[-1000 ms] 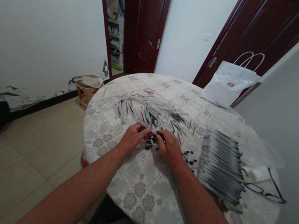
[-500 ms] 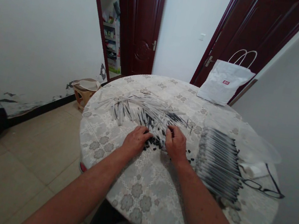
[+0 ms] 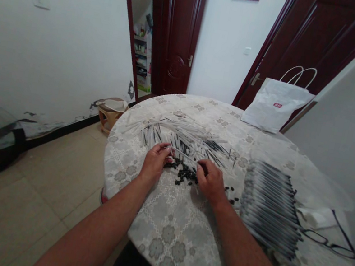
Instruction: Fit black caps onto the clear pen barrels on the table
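Between my two hands stretches a thin translucent pen barrel (image 3: 184, 154). My left hand (image 3: 154, 162) pinches its left end at the fingertips, and my right hand (image 3: 212, 180) is closed around the other end. Whether a small cap is also in the left fingers I cannot make out. Small black pen caps (image 3: 187, 174) lie scattered on the table just below the barrel. Behind the hands spreads a loose pile of pale barrels (image 3: 155, 133), with thin dark refills (image 3: 214, 146) among them.
Stacked pens (image 3: 269, 206) lie in a neat row at the right, beside black-framed glasses (image 3: 328, 243) and a white paper roll (image 3: 317, 217). A white paper bag (image 3: 276, 107) stands at the far edge of the round table, which has a patterned cloth (image 3: 168, 241).
The hands have come up slightly from the caps and barrels, and a single pen barrel is now held between them. The left hand's fingers have lifted. The view has shifted a little left.
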Demonstrator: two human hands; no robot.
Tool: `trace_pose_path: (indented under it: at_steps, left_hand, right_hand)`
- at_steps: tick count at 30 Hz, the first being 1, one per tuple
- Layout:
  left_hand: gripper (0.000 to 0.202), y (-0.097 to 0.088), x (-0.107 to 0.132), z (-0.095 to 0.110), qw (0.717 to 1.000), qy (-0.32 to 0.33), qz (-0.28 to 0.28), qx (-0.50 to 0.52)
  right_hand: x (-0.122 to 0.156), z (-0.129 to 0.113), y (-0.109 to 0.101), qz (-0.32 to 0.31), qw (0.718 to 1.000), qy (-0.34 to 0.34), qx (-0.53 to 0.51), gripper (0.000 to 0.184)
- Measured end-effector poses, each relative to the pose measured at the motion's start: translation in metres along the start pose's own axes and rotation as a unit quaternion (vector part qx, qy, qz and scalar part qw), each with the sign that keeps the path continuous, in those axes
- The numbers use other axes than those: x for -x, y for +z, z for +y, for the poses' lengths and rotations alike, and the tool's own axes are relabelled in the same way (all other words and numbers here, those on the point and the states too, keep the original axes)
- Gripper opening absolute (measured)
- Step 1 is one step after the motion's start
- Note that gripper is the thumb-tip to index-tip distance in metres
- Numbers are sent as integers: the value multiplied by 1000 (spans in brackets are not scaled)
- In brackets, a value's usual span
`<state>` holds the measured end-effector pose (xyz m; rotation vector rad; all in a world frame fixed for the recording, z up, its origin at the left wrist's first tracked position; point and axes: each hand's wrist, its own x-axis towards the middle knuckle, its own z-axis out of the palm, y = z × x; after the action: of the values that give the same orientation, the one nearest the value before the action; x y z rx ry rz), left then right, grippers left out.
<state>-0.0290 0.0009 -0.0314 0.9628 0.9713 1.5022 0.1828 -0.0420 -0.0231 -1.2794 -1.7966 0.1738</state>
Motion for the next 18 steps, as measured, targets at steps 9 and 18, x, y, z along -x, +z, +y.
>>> trace_pose_path:
  at_steps: [9,18]
  left_hand:
    - [23,-6,-2,4,973,-73,31,217]
    - [27,-7,-3,4,980,-69,31,183]
  right_hand:
    - [3,-6,3,-28,999,-20,3,16]
    - [3,-3,4,-15,999,-29,26,15]
